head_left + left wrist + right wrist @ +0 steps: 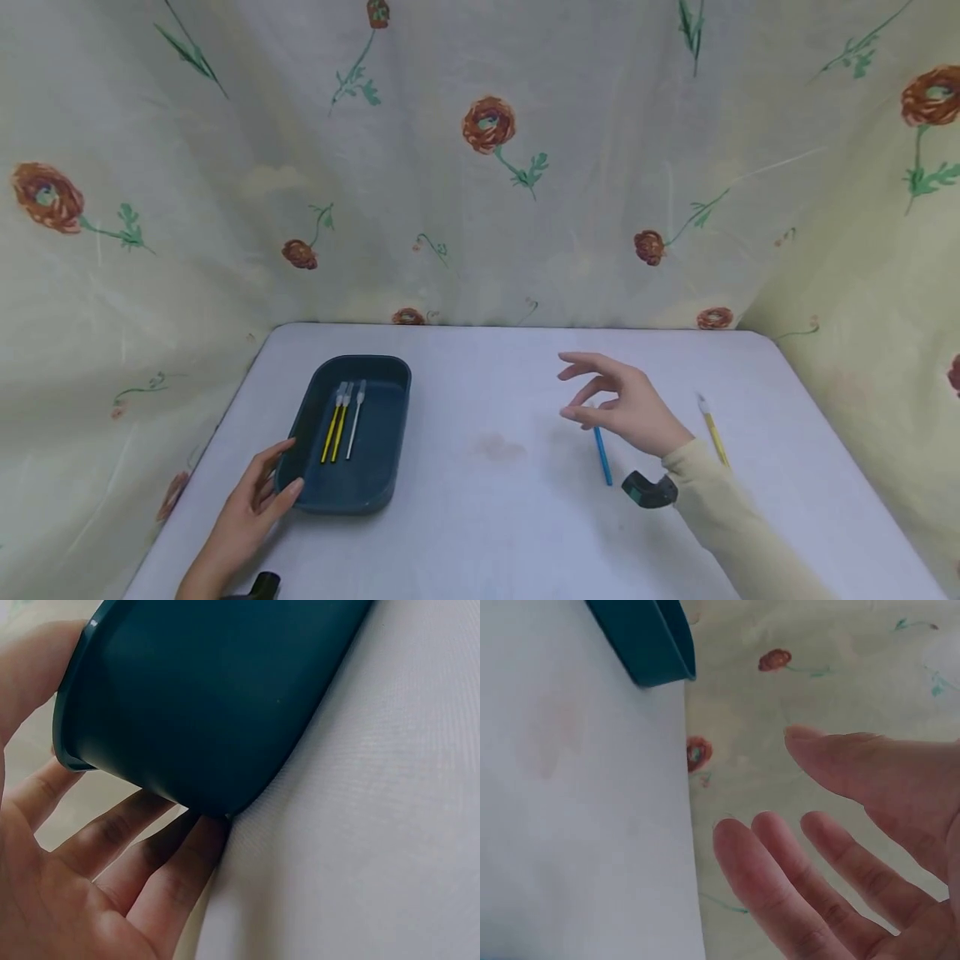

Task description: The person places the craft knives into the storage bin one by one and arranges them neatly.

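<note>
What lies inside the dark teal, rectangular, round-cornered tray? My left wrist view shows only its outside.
Observer: Two slim yellow sticks and one slim silver stick, all with pale tips, lie in the tray.
Operator: What lies outside it?
Observer: A slim blue stick and a lone yellow stick, also pale-tipped, lie on the white table.
Operator: Is the right hand holding anything?
Observer: No, nothing is between its fingers.

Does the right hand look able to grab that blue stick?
Probably yes: the right hand looks empty, the blue stick lies close by, and nothing seems to block the way.
</note>
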A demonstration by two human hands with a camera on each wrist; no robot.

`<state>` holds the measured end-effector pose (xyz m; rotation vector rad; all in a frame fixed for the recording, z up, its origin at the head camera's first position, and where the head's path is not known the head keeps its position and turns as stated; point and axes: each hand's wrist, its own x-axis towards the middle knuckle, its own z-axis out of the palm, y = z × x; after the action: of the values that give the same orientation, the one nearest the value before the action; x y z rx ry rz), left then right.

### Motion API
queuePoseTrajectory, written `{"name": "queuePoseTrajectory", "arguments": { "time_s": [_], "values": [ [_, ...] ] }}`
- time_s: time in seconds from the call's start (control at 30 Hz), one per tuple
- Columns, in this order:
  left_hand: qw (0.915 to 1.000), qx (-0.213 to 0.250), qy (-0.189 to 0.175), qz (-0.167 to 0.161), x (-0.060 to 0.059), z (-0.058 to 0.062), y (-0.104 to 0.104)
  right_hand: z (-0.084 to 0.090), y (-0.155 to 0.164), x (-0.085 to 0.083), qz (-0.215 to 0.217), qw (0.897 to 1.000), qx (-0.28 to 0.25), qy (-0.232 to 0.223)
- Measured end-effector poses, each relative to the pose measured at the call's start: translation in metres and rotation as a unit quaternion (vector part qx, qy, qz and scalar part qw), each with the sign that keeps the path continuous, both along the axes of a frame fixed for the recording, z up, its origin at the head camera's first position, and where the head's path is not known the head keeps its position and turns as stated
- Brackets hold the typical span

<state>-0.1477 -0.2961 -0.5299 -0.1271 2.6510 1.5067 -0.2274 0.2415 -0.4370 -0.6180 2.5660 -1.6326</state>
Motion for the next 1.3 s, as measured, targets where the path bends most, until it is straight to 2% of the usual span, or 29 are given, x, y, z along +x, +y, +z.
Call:
{"name": "queuePoseTrajectory", "arguments": {
  "time_s": [0.3, 0.57, 0.83, 1.07, 1.3],
  "values": [
    [1.0000, 0.005, -0.004, 0.001, -0.001, -0.001, -0.001, -0.018, 0.027, 0.000, -0.018, 0.999, 0.031, -0.018],
    [1.0000, 0.003, 0.006, 0.000, -0.002, 0.000, 0.001, -0.031, 0.046, -0.001, -0.033, 0.997, 0.054, -0.049],
    [0.9999, 0.001, 0.010, -0.003, -0.001, -0.002, -0.001, -0.047, 0.050, -0.003, -0.041, 0.991, 0.087, -0.087],
    [0.9999, 0.000, 0.010, -0.005, 0.000, 0.000, -0.001, -0.059, 0.050, -0.010, -0.023, 0.989, 0.111, -0.094],
    [0.9999, -0.003, 0.011, 0.001, 0.000, -0.002, -0.001, -0.068, 0.048, -0.016, -0.020, 0.982, 0.149, -0.113]
  ]
}}
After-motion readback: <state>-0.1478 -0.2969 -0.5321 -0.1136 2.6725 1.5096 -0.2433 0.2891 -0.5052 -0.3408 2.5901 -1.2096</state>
